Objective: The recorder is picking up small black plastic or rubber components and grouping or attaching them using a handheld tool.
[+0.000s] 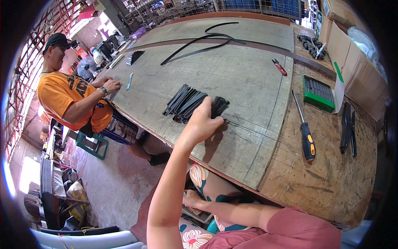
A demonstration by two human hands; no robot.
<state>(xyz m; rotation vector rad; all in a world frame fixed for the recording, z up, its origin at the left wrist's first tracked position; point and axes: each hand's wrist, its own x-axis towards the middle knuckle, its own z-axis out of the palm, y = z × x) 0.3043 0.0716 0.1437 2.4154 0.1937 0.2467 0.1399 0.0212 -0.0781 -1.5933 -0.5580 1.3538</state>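
Observation:
My left hand (202, 123) reaches over the table with its fingers closed round a bunch of short black strips (219, 106), slightly blurred. Just left of it lies a larger pile of black strips (185, 103), side by side on the grey table sheet (244, 149). The hand casts a shadow on the sheet. Below the table edge, over my lap, is my right hand (193, 200); its fingers are mostly hidden, so what it holds cannot be made out.
On the right lie a screwdriver (307, 139), black pliers-like tool (348, 129), green box of dark pieces (318, 94) and red snips (280, 67). Long black strips (203, 38) curve near a metal bar (265, 47). A co-worker (70, 93) works left, near a blue cutter (130, 81).

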